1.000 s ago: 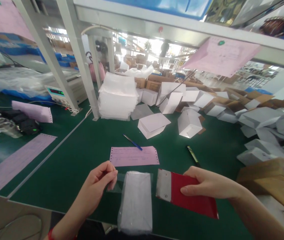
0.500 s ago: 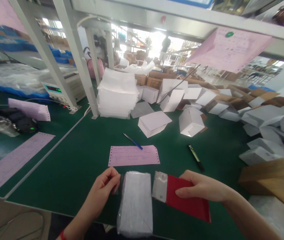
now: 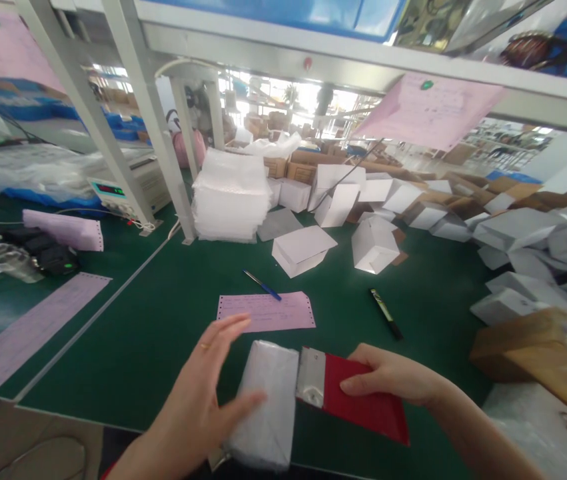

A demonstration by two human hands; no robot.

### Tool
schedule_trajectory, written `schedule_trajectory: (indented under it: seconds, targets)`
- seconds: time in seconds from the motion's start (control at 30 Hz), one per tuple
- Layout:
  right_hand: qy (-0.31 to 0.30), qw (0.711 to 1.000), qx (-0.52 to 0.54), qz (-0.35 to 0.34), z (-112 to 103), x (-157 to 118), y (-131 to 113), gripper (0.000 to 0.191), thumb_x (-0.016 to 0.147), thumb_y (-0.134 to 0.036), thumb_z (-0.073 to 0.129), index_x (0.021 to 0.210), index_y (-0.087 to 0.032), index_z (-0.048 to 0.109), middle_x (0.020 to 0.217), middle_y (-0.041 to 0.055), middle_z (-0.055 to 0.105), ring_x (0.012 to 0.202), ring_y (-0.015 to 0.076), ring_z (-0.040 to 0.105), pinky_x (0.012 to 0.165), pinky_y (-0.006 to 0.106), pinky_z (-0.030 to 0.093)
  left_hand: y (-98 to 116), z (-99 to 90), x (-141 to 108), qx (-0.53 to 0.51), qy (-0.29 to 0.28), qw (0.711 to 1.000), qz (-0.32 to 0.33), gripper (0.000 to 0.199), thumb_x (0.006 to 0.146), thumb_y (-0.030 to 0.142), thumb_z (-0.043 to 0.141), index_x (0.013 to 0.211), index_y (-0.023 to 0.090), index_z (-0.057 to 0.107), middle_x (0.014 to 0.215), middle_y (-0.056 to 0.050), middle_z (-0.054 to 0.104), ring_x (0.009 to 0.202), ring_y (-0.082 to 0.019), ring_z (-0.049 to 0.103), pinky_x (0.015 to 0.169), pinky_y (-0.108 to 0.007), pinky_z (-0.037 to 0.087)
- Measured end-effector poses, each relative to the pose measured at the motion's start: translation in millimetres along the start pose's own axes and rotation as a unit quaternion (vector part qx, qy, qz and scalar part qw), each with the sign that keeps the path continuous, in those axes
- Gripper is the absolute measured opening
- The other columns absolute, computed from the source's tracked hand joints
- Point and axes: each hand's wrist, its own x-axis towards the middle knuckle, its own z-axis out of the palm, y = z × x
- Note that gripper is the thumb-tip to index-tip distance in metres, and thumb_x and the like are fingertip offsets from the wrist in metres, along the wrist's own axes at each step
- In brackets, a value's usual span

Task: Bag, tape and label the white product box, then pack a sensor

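At the far left, a long pink paper strip (image 3: 38,333) is laid on the green table (image 3: 138,353). The left hand (image 3: 196,403) is held with its thumb spread wide from the fingers; the thumb is seen across the white wrapped packet (image 3: 274,403), though contact cannot be told. The packet is placed at the table's near edge, between both hands. Beyond it, a pink sheet (image 3: 283,315) is partly covered by a blue pen (image 3: 263,286). A red tool (image 3: 363,403) is pinched between the right hand's (image 3: 388,373) thumb and fingers, its metal end brought right beside the packet.
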Motion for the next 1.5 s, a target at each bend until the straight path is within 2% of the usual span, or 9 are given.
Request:
schedule_trajectory:
  seconds: [0.1, 0.17, 0.37, 0.6, 0.8, 1.1, 1.27, 1.43, 1.5]
  targets:
    - [0.028, 1.000, 0.001, 0.004, 2, -5, -2, 0.056, 0.071, -0.068, 0.084, 0.075, -0.013, 0.071, 0.064, -0.0002, 0.067, 0.050, 0.0084, 0.053, 0.048, 0.018, 0.033, 39, 8.0, 2, 0.139, -0.233, 0.960, 0.074, 0.113, 0.072, 0.052, 0.085, 0.164, 0.018, 0.030, 0.171, -0.019, 0.025, 0.158, -0.043, 0.020, 0.128, -0.065, 0.020]
    - [0.026, 0.999, 0.016, -0.010, 3, -10, -1, 0.056, 0.072, -0.068, 0.085, 0.073, -0.013, 0.070, 0.061, -0.0006, 0.066, 0.048, 0.0077, 0.051, 0.045, 0.018, 0.031, 51, 25.6, 5, 0.225, -0.281, 0.933, 0.025, 0.114, 0.069, 0.047, 0.082, 0.163, 0.008, 0.030, 0.171, -0.025, 0.018, 0.158, -0.049, 0.013, 0.126, -0.073, 0.011]
    - [0.007, 0.994, 0.099, -0.047, 11, -19, -1, 0.061, 0.070, -0.071, 0.086, 0.078, -0.013, 0.071, 0.062, -0.0006, 0.068, 0.045, 0.0059, 0.051, 0.047, 0.015, 0.038, 27, 40.8, 2, 0.239, -0.169, 0.955, 0.054, 0.099, 0.066, 0.029, 0.066, 0.158, 0.005, 0.039, 0.162, -0.024, 0.040, 0.153, -0.045, 0.030, 0.124, -0.064, 0.034]
    - [-0.037, 0.996, 0.068, -0.051, 10, -13, -6, 0.051, 0.077, -0.063, 0.085, 0.076, -0.013, 0.071, 0.060, -0.0021, 0.066, 0.046, 0.0056, 0.051, 0.046, 0.013, 0.038, -6, 1.6, -13, 0.107, -0.104, 0.986, 0.080, 0.099, 0.065, 0.017, 0.068, 0.155, 0.028, 0.029, 0.159, -0.016, 0.037, 0.149, -0.043, 0.037, 0.125, -0.071, 0.028]
    - [-0.057, 0.995, 0.067, -0.049, 18, -2, -8, 0.051, 0.078, -0.063, 0.084, 0.077, -0.014, 0.069, 0.064, -0.0016, 0.065, 0.050, 0.0059, 0.052, 0.050, 0.014, 0.038, -27, -8.8, -23, 0.023, -0.090, 0.994, 0.055, 0.102, 0.064, 0.014, 0.067, 0.156, 0.035, 0.029, 0.163, -0.011, 0.033, 0.151, -0.044, 0.033, 0.127, -0.070, 0.021]
    - [-0.031, 0.998, -0.022, 0.049, 30, 15, 2, 0.048, 0.073, -0.061, 0.084, 0.070, -0.017, 0.067, 0.065, -0.0012, 0.066, 0.056, 0.0118, 0.057, 0.053, 0.022, 0.041, -115, -12.5, -61, -0.207, 0.003, 0.978, -0.039, 0.061, 0.094, 0.056, 0.063, 0.147, 0.032, 0.043, 0.138, -0.010, 0.054, 0.143, -0.041, 0.044, 0.120, -0.054, 0.041]
    - [0.058, 0.987, -0.067, 0.131, 31, 4, -7, 0.050, 0.069, -0.062, 0.084, 0.083, -0.016, 0.070, 0.085, 0.0041, 0.075, 0.070, 0.0151, 0.065, 0.057, 0.022, 0.041, -82, -23.7, -59, -0.062, 0.011, 0.997, 0.036, 0.054, 0.100, 0.051, 0.060, 0.150, 0.040, 0.042, 0.157, -0.007, 0.046, 0.147, -0.036, 0.043, 0.122, -0.055, 0.040]
    - [0.077, 0.969, -0.153, 0.181, 32, -16, -25, 0.052, 0.072, -0.061, 0.078, 0.093, -0.014, 0.069, 0.098, 0.0086, 0.076, 0.084, 0.0214, 0.069, 0.062, 0.025, 0.043, -34, -14.1, -39, 0.173, -0.110, 0.956, 0.209, 0.138, 0.066, 0.063, 0.090, 0.167, 0.025, 0.004, 0.168, -0.021, 0.034, 0.152, -0.046, 0.035, 0.125, -0.067, 0.031]
    - [0.090, 0.967, -0.141, 0.192, 37, -28, -33, 0.059, 0.068, -0.065, 0.076, 0.097, -0.014, 0.067, 0.100, 0.0103, 0.076, 0.085, 0.0236, 0.070, 0.062, 0.025, 0.043, -32, -3.7, -33, 0.222, -0.140, 0.939, 0.221, 0.150, 0.054, 0.060, 0.094, 0.165, 0.015, 0.004, 0.163, -0.025, 0.040, 0.148, -0.047, 0.042, 0.123, -0.069, 0.034]
